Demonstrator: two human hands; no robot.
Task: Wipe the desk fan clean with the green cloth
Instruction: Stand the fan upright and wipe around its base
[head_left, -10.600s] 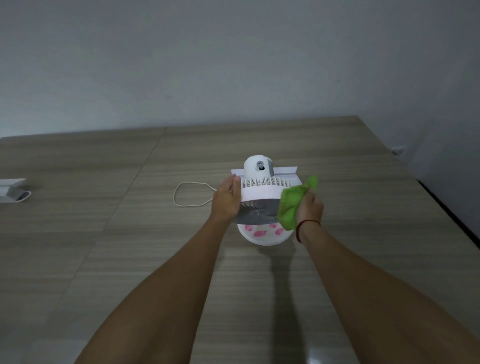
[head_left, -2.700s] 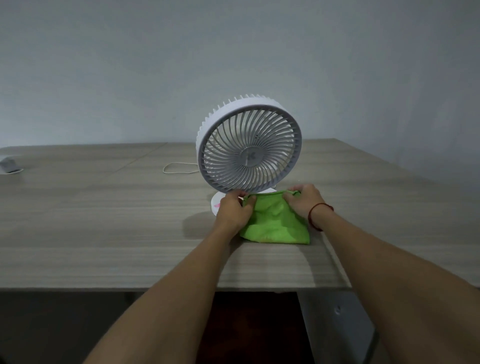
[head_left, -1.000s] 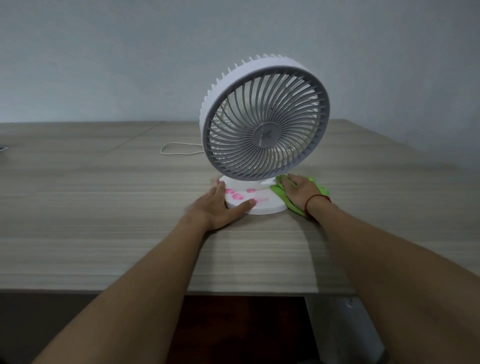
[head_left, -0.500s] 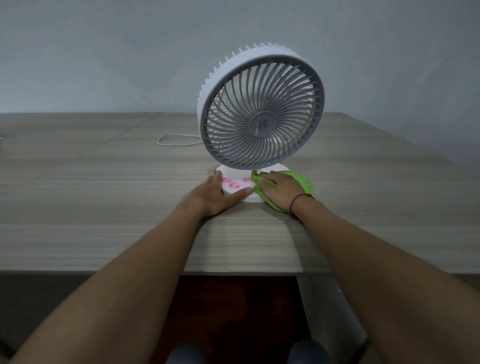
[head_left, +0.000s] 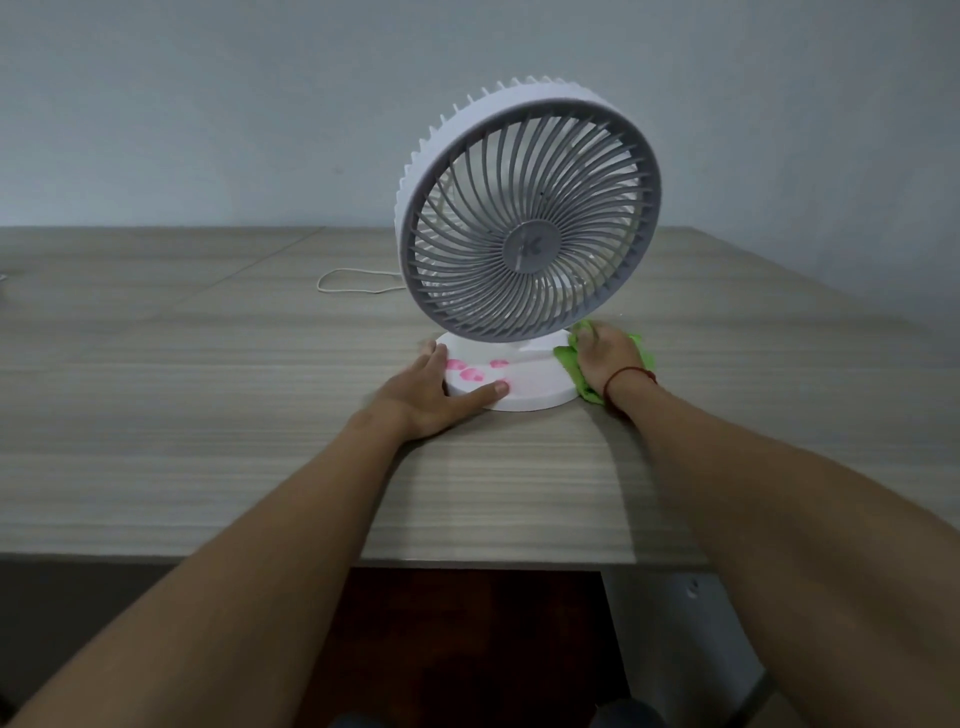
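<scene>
A white desk fan (head_left: 530, 213) with a grey grille stands upright on the wooden desk (head_left: 208, 395), facing me. Its round white base (head_left: 530, 384) carries pink marks. My left hand (head_left: 441, 395) lies flat against the base's front-left edge, thumb on top of it, steadying it. My right hand (head_left: 605, 361) presses the green cloth (head_left: 571, 358) against the base's right side, under the grille. Most of the cloth is hidden under that hand.
A white cord (head_left: 353, 283) loops on the desk behind and to the left of the fan. The desk's front edge runs just below my forearms, with a grey wall behind the desk.
Half a second ago my right hand and the cloth were on the front of the base; they have slid to its right side. My left hand stays put. The view has shifted left.
</scene>
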